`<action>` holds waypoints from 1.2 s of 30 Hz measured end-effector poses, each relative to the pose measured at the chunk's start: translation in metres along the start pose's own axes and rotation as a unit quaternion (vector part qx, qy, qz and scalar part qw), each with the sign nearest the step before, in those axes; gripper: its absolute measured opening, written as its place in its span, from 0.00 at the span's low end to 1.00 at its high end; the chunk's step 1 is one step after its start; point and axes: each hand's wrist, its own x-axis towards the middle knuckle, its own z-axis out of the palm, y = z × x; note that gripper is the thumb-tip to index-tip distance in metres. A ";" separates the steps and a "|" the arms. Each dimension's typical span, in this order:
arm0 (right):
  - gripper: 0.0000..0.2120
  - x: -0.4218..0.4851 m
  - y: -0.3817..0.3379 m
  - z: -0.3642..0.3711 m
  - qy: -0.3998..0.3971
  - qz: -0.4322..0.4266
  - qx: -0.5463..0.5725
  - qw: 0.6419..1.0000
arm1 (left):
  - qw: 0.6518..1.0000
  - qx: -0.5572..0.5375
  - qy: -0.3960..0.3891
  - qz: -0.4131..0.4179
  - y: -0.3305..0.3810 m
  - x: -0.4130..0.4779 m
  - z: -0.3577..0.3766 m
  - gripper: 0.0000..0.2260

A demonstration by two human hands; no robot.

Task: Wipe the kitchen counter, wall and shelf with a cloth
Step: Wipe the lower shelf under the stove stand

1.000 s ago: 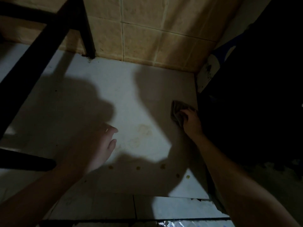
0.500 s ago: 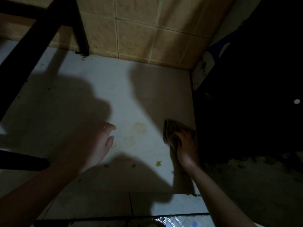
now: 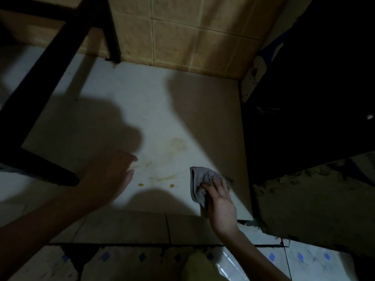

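A grey cloth (image 3: 199, 179) lies crumpled on the white counter (image 3: 142, 110) near its front right corner. My right hand (image 3: 220, 199) presses down on the cloth with fingers spread over it. My left hand (image 3: 110, 175) hovers over the counter's front left with fingers relaxed and holds nothing. Two small yellow drops (image 3: 172, 185) and a faint brownish smear (image 3: 176, 147) mark the counter between the hands. The beige tiled wall (image 3: 182, 37) rises behind the counter.
A black shelf frame (image 3: 40, 74) stands on the counter's left side, one leg at the back by the wall. A dark bulky object (image 3: 304, 98) fills the right. A rough concrete ledge (image 3: 304, 199) sits at front right. Patterned tiles (image 3: 121, 258) face the counter's front.
My right hand has dragged the cloth along the counter's right edge from the middle toward the front. My left hand stays about where it was.
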 end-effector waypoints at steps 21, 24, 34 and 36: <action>0.12 0.045 -0.179 0.068 0.022 -0.397 -0.138 0.907 | 0.983 -0.014 -0.003 -0.181 -0.028 -0.114 0.000 0.16; 0.17 0.053 -0.191 0.072 -0.002 -0.403 -0.178 0.898 | 0.980 -0.023 -0.010 -0.199 -0.032 -0.121 -0.005 0.16; 0.22 0.094 -0.192 0.072 -0.117 -0.330 -0.132 0.928 | 0.979 -0.031 -0.009 -0.200 -0.033 -0.113 -0.009 0.16; 0.22 0.106 -0.178 0.061 -0.101 -0.291 -0.119 0.944 | 0.981 -0.028 -0.010 -0.192 -0.030 -0.106 -0.008 0.15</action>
